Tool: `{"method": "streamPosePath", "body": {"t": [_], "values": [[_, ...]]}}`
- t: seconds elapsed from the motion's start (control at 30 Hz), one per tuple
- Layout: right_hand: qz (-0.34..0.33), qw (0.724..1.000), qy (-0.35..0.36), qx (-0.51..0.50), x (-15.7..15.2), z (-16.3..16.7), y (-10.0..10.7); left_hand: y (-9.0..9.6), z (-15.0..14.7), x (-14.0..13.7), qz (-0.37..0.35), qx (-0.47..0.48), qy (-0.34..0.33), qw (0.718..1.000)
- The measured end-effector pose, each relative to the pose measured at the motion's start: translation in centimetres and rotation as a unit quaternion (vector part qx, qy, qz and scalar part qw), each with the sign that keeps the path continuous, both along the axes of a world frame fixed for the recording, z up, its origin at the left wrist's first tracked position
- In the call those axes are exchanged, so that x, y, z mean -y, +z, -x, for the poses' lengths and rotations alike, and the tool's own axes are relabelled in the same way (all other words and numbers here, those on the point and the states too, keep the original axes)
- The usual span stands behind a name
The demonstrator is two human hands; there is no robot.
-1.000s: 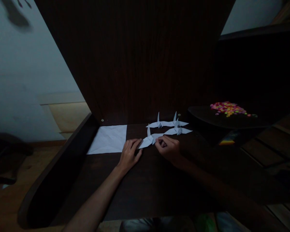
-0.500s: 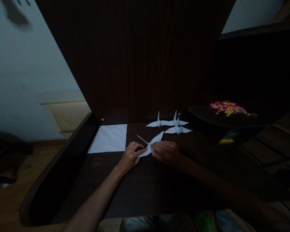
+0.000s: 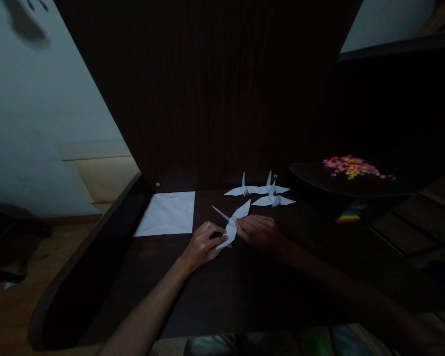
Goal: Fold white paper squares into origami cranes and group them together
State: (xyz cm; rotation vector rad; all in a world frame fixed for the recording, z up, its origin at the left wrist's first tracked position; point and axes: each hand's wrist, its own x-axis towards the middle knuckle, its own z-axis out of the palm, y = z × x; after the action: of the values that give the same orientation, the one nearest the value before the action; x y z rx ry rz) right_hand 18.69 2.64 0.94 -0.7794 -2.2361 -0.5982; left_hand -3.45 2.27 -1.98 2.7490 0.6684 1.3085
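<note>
Between my hands is a white origami crane (image 3: 231,228), its wings spread and a thin point sticking out to the upper left. My left hand (image 3: 204,242) pinches the near wing, thumb on top. On the other side, my right hand (image 3: 258,230) has its fingers closed on the crane's body; its fingertips partly hide that end. Just beyond stand finished-looking paper cranes, one at the left (image 3: 244,190) and another nearer one (image 3: 274,200), with a third crane (image 3: 270,187) partly behind it.
A creased white paper sheet (image 3: 166,213) lies left of my hands on the dark desk (image 3: 193,296). Small colourful pieces (image 3: 352,166) are heaped on a shelf (image 3: 319,184) at the right. A raised side panel (image 3: 85,267) borders the desk's left, and a tall dark panel (image 3: 215,99) its back.
The crane in my hands has turned a little, and its near wing has swung slightly right and toward me. My left thumb has moved down along that wing; my right hand has shifted slightly right.
</note>
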Motion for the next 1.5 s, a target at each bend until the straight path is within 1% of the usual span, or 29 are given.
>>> {"method": "streamPosePath", "body": {"t": [0.13, 0.33, 0.4, 0.5, 0.57, 0.67, 0.7, 0.77, 0.87, 0.97, 1.27, 1.5], "values": [[0.033, 0.999, -0.016, -0.026, -0.3, -0.1, 0.2, -0.1, -0.2, 0.1, -0.004, 0.025, 0.004, 1.000], [0.024, 0.995, -0.059, -0.083, -0.7, -0.5, 0.3, -0.2, -0.4, 0.5, -0.048, 0.059, 0.014, 0.997], [0.022, 0.991, -0.078, -0.105, -0.9, -0.8, 0.0, 0.0, -0.4, 0.7, -0.056, 0.068, 0.023, 0.996], [0.002, 0.983, -0.112, -0.146, -1.2, -1.1, -0.5, 0.3, -0.4, 0.9, -0.062, 0.080, 0.037, 0.994], [-0.009, 0.979, -0.118, -0.167, -1.7, -1.3, -0.9, 0.4, -0.4, 1.0, -0.062, 0.084, 0.043, 0.994], [-0.003, 0.976, -0.109, -0.190, -2.7, -1.7, -1.8, 0.5, -0.3, 0.8, -0.053, 0.080, 0.052, 0.994], [0.001, 0.974, -0.119, -0.194, -3.0, -1.8, -2.2, 0.4, -0.3, 0.8, -0.050, 0.079, 0.057, 0.994], [0.009, 0.970, -0.143, -0.198, -3.7, -2.1, -3.1, 0.3, -0.2, 0.7, -0.043, 0.075, 0.064, 0.994], [0.023, 0.970, -0.154, -0.188, -4.4, -2.2, -4.3, 0.2, -0.2, 0.6, -0.038, 0.070, 0.069, 0.994], [0.031, 0.971, -0.158, -0.178, -4.6, -2.1, -5.0, 0.3, -0.3, 0.5, -0.040, 0.067, 0.070, 0.995], [0.034, 0.959, -0.238, -0.150, -5.4, -1.1, -4.8, 0.2, -0.3, 0.2, -0.033, 0.063, 0.066, 0.995], [0.033, 0.953, -0.254, -0.161, -6.0, -0.8, -4.5, 0.0, -0.3, 0.0, -0.021, 0.056, 0.069, 0.996]]}}
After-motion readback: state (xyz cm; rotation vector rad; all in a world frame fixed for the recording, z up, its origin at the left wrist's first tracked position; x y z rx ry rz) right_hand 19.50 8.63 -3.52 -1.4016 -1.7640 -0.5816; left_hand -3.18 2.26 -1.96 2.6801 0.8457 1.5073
